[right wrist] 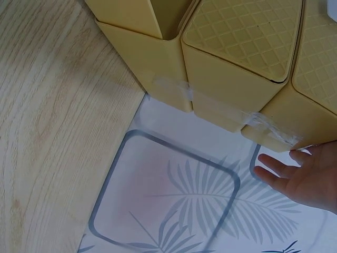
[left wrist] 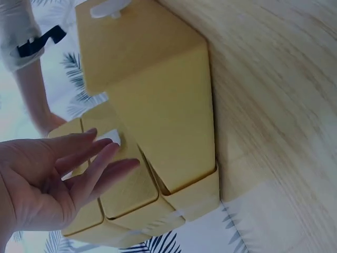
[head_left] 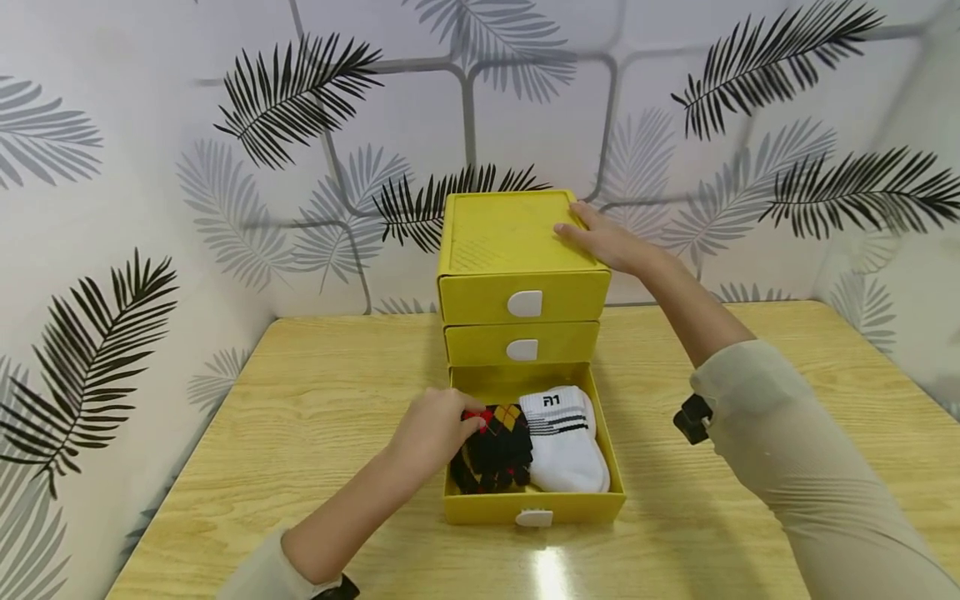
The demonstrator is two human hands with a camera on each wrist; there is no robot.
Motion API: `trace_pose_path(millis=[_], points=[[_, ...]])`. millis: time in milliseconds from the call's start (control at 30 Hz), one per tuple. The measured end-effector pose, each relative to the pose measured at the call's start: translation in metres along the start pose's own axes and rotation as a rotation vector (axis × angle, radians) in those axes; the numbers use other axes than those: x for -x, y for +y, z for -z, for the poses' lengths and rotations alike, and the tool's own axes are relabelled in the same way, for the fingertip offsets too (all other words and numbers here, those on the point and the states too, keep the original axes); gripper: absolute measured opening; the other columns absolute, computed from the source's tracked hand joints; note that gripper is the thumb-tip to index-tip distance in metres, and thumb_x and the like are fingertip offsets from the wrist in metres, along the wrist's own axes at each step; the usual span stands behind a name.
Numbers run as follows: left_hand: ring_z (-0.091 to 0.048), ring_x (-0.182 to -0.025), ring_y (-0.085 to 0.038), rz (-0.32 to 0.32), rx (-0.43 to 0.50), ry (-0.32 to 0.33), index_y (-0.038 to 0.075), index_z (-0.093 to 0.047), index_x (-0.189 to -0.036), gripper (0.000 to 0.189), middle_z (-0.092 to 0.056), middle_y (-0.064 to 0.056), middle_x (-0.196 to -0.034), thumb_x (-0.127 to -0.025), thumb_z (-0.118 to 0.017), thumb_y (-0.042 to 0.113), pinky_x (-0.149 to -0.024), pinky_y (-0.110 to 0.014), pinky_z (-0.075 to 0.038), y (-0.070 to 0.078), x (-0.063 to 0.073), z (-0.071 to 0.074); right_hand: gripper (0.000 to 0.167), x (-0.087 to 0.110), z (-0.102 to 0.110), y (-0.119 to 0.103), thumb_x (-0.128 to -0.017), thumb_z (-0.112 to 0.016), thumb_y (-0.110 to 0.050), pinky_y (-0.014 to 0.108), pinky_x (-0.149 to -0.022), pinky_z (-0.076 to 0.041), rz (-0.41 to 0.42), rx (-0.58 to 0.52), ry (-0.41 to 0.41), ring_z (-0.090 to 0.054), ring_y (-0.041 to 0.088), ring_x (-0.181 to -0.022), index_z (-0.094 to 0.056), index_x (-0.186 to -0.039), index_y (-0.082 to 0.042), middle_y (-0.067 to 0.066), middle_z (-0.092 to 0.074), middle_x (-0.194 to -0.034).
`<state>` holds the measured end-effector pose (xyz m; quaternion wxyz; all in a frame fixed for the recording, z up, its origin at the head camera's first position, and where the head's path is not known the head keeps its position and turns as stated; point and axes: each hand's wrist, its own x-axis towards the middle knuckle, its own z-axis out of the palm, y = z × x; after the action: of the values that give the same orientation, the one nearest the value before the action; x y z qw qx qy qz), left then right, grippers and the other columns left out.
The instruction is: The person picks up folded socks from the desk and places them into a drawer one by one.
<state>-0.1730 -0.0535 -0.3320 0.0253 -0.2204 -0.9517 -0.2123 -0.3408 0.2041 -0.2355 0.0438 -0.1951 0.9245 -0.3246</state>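
A small yellow drawer unit (head_left: 525, 237) of three stacked drawers stands on the wooden table, its bottom drawer (head_left: 536, 507) pulled out. Inside lie dark argyle socks (head_left: 498, 446) on the left and folded white socks with black stripes (head_left: 566, 454) on the right. In the head view my left hand (head_left: 435, 429) is over the drawer's left side, fingertips by the argyle socks. The left wrist view shows that hand (left wrist: 58, 182) with fingers apart and nothing between them. My right hand (head_left: 603, 239) rests on the unit's top right edge, fingers spread.
White tab handles (head_left: 524, 303) are on the drawer fronts. Clear tape (right wrist: 274, 129) runs along the unit's side. Behind the table (head_left: 337, 400) rises a wall (head_left: 525, 125) with a leaf pattern.
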Motion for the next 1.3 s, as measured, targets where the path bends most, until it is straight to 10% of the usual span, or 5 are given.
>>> trace_pose_path(millis=[133,300,633,933,1300], points=[[-0.055,-0.061,-0.011,-0.012,0.237,-0.039,0.005,-0.071,-0.101,0.02,-0.068,-0.003,-0.09,-0.086,-0.066,0.017,-0.054,-0.021,-0.044,0.001,0.004,0.007,0.072,0.001,0.002,0.0,-0.098,-0.031,-0.041,0.044,-0.108,0.0,0.003,-0.003,0.001,0.004,0.03,-0.136,0.001,-0.146,0.003,0.019,0.005,-0.151],[-0.064,-0.083,-0.026,0.054,0.906,-0.322,-0.003,-0.065,-0.108,0.025,-0.066,-0.012,-0.096,-0.091,-0.059,0.015,-0.072,-0.034,-0.053,0.017,0.022,-0.002,0.072,0.0,0.002,0.0,-0.098,-0.031,-0.041,0.044,-0.108,0.0,0.012,0.0,0.002,0.004,0.03,-0.136,0.0,-0.145,0.003,0.019,0.005,-0.15],[-0.046,-0.118,-0.032,0.476,1.648,-0.952,-0.006,-0.042,-0.132,0.046,-0.057,-0.01,-0.116,-0.1,-0.04,0.026,-0.1,-0.041,-0.033,0.03,0.046,-0.048,0.072,-0.002,0.002,0.002,-0.099,-0.032,-0.041,0.043,-0.108,0.0,0.016,-0.009,0.004,0.004,0.03,-0.136,0.0,-0.146,0.003,0.019,0.005,-0.15],[-0.037,-0.123,-0.041,0.765,1.892,-0.771,-0.007,-0.051,-0.106,0.027,-0.052,-0.022,-0.116,-0.097,-0.049,0.018,-0.098,-0.04,-0.036,0.028,0.051,-0.069,0.072,-0.001,0.0,0.002,-0.099,-0.032,-0.04,0.043,-0.108,0.0,0.011,-0.009,0.008,0.003,0.031,-0.136,-0.001,-0.145,0.004,0.02,0.004,-0.15],[-0.035,-0.123,-0.045,0.823,1.979,-0.676,-0.006,-0.046,-0.112,0.025,-0.049,-0.031,-0.119,-0.095,-0.052,0.013,-0.096,-0.042,-0.038,0.021,0.046,-0.078,0.071,0.0,-0.001,0.0,-0.099,-0.033,-0.041,0.043,-0.108,-0.001,0.004,0.002,0.013,0.003,0.031,-0.136,-0.002,-0.145,0.004,0.02,0.003,-0.15]])
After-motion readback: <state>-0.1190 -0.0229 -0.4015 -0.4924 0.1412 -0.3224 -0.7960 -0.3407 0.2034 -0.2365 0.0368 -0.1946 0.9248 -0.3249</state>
